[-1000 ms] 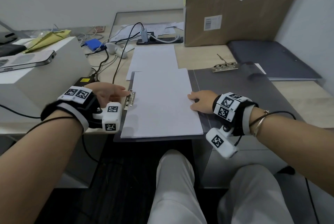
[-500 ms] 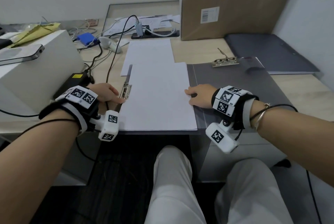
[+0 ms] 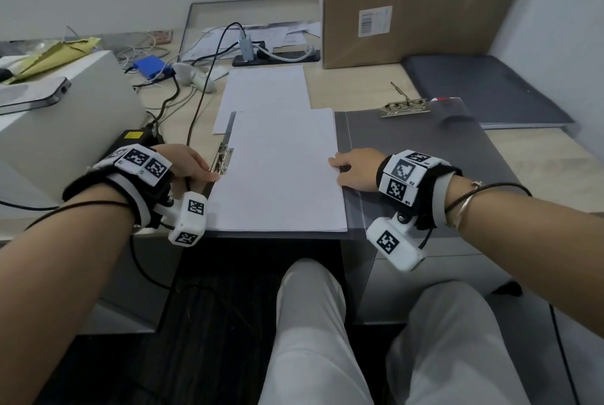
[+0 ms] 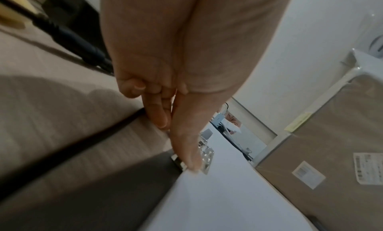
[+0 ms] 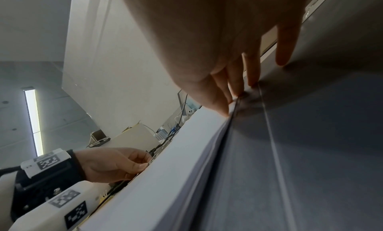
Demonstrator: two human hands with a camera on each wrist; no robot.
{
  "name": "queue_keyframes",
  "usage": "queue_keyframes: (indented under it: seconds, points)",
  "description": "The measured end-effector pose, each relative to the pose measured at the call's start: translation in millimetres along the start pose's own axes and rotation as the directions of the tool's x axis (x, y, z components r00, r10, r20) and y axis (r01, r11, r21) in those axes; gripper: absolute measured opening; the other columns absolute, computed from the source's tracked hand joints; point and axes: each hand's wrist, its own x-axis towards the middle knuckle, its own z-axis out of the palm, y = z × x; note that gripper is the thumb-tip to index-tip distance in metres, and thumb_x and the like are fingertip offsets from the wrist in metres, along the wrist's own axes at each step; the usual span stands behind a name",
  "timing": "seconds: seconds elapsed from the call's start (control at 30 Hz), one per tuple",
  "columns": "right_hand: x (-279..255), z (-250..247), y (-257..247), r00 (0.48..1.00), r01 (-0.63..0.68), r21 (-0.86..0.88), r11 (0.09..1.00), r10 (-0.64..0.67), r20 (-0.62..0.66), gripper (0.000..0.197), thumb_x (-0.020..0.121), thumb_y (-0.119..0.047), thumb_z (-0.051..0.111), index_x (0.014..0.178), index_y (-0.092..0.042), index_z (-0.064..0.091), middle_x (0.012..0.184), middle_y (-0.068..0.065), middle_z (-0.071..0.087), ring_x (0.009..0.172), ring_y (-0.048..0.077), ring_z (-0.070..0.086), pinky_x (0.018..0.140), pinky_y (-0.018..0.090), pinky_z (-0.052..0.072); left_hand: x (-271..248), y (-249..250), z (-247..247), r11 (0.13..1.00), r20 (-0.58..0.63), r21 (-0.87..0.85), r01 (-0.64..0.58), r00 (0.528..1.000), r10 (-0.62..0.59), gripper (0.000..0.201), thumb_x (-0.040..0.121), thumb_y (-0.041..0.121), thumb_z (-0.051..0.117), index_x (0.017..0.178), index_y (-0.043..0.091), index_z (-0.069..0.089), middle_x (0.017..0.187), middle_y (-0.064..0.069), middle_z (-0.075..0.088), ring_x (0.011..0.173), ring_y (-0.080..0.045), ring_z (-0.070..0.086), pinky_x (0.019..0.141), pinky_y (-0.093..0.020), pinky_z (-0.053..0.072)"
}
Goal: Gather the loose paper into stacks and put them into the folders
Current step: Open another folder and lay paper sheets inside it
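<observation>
Both of my hands sit at the edges of the paper stack (image 3: 277, 172) — my left hand (image 3: 188, 164) at its left edge, thumb tip touching the sheets just beside the metal clip (image 3: 224, 158), the other fingers curled under and pressed against the desk; whether they pinch anything I cannot tell. My right hand (image 3: 354, 169) lies at the stack's right edge with fingers fairly straight, the thumb tip on the top sheet and the fingertips (image 5: 251, 83) resting on the grey folder (image 3: 425, 159) beside the paper. It grips nothing.

That stack lies squared on the left half of the open folder, near the desk's front edge. A second metal clip (image 3: 403, 107) sits at the far edge of the folder's right half, its lever raised. More loose sheets (image 3: 264, 94) lie flat on the desk just behind the stack, partly tucked under it. A second, closed dark folder (image 3: 483, 87) rests at the far right.

Light wood desk (image 3: 353, 90), pale walls. A big cardboard box (image 3: 411, 2) with printed labels stands against the back wall. To my left a white box (image 3: 62, 130) carries a phone (image 3: 32, 94) on its top, with a crumpled yellow envelope (image 3: 52, 54) behind it. Black cables (image 3: 199, 87) run across the desk toward a power strip (image 3: 277, 56), near a small blue device (image 3: 150, 66) — further papers lie scattered behind that. My legs in white trousers (image 3: 310, 339) show below the desk edge.
</observation>
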Motion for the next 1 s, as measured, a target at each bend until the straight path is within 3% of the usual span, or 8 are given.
queue_keyframes:
  seconds: [0.23, 0.33, 0.43, 0.53, 0.63, 0.8, 0.93, 1.0]
  points:
    - [-3.1, -2.2, -3.0, 1.000, 0.004, -0.012, 1.000, -0.004, 0.017, 0.042, 0.094, -0.016, 0.041, 0.134, -0.004, 0.046, 0.142, 0.012, 0.046, 0.129, 0.032, 0.043, 0.108, 0.041, 0.035, 7.3, -1.1, 0.2, 0.999, -0.028, 0.030, -0.010, 1.000, 0.010, 0.032, 0.081, 0.042, 0.072, 0.076, 0.012, 0.064, 0.079, -0.010, 0.069, 0.071, -0.024, 0.058, 0.074, -0.028, 0.042]
    - [-4.4, -1.3, -4.3, 1.000, 0.007, -0.023, 1.000, -0.007, 0.015, 0.042, 0.094, -0.016, 0.040, 0.135, -0.004, 0.045, 0.142, 0.011, 0.046, 0.130, 0.031, 0.043, 0.108, 0.040, 0.036, 5.8, -4.5, -0.3, 1.000, -0.042, -0.001, -0.023, 0.999, 0.022, 0.033, 0.081, 0.042, 0.072, 0.069, 0.011, 0.066, 0.076, -0.011, 0.069, 0.071, -0.021, 0.055, 0.074, -0.029, 0.042]
    - [-5.3, -0.9, -4.2, 0.999, 0.023, -0.040, 0.999, -0.022, 0.026, 0.043, 0.095, -0.016, 0.039, 0.137, -0.006, 0.043, 0.145, 0.009, 0.043, 0.131, 0.029, 0.041, 0.109, 0.039, 0.034, 4.4, -11.4, -3.7, 0.997, -0.003, -0.079, -0.024, 1.000, 0.024, 0.036, 0.081, 0.041, 0.071, 0.080, 0.005, 0.070, 0.074, -0.008, 0.067, 0.072, -0.020, 0.055, 0.072, -0.027, 0.043]
    - [-4.0, -2.6, -2.6, 0.999, 0.033, -0.045, 0.998, -0.032, 0.028, 0.044, 0.095, -0.017, 0.040, 0.139, -0.011, 0.042, 0.148, 0.006, 0.040, 0.134, 0.028, 0.039, 0.110, 0.038, 0.033, 5.6, -19.8, -3.6, 0.946, 0.065, -0.323, -0.032, 0.996, 0.056, 0.035, 0.086, 0.029, 0.066, 0.098, -0.004, 0.068, 0.091, -0.015, 0.068, 0.080, -0.019, 0.062, 0.074, -0.022, 0.054]
    - [-5.2, -3.8, -3.5, 0.999, 0.036, -0.055, 0.998, -0.034, 0.034, 0.046, 0.095, -0.018, 0.040, 0.141, -0.014, 0.040, 0.151, 0.004, 0.036, 0.136, 0.027, 0.037, 0.111, 0.037, 0.032, 2.8, -19.3, -0.1, 0.910, 0.049, -0.413, -0.025, 0.998, 0.050, 0.024, 0.089, 0.020, 0.063, 0.096, -0.003, 0.064, 0.088, -0.015, 0.066, 0.077, -0.018, 0.062, 0.065, -0.018, 0.057]
    - [-4.6, -3.0, -3.8, 0.999, 0.036, -0.068, 0.997, -0.035, 0.026, 0.043, 0.095, -0.017, 0.040, 0.137, -0.010, 0.044, 0.146, 0.007, 0.042, 0.133, 0.028, 0.040, 0.110, 0.038, 0.033, 8.2, -18.9, -6.5, 0.937, 0.056, -0.349, 0.002, 0.998, 0.019, 0.029, 0.082, 0.024, 0.073, 0.094, -0.001, 0.066, 0.082, -0.013, 0.068, 0.082, -0.022, 0.064, 0.092, -0.035, 0.053]
    - [-3.0, -2.3, -2.1, 0.999, 0.037, -0.079, 0.996, -0.035, 0.021, 0.043, 0.095, -0.019, 0.040, 0.138, -0.009, 0.043, 0.146, 0.009, 0.042, 0.132, 0.029, 0.040, 0.109, 0.038, 0.034, 7.9, -14.8, -12.0, 0.989, 0.098, -0.148, 0.014, 0.995, 0.001, 0.037, 0.074, 0.046, 0.076, 0.085, 0.012, 0.068, 0.073, -0.004, 0.069, 0.063, -0.016, 0.056, 0.058, -0.022, 0.044]
    - [-1.8, -2.0, -0.8, 0.999, 0.037, -0.077, 0.996, -0.036, 0.017, 0.044, 0.096, -0.019, 0.040, 0.138, -0.010, 0.043, 0.146, 0.008, 0.042, 0.133, 0.029, 0.040, 0.108, 0.037, 0.034, 7.5, -12.7, -14.7, 0.997, 0.113, -0.076, 0.012, 0.994, -0.003, 0.051, 0.061, 0.057, 0.079, 0.082, 0.013, 0.068, 0.071, -0.004, 0.066, 0.063, -0.018, 0.052, 0.057, -0.022, 0.041]
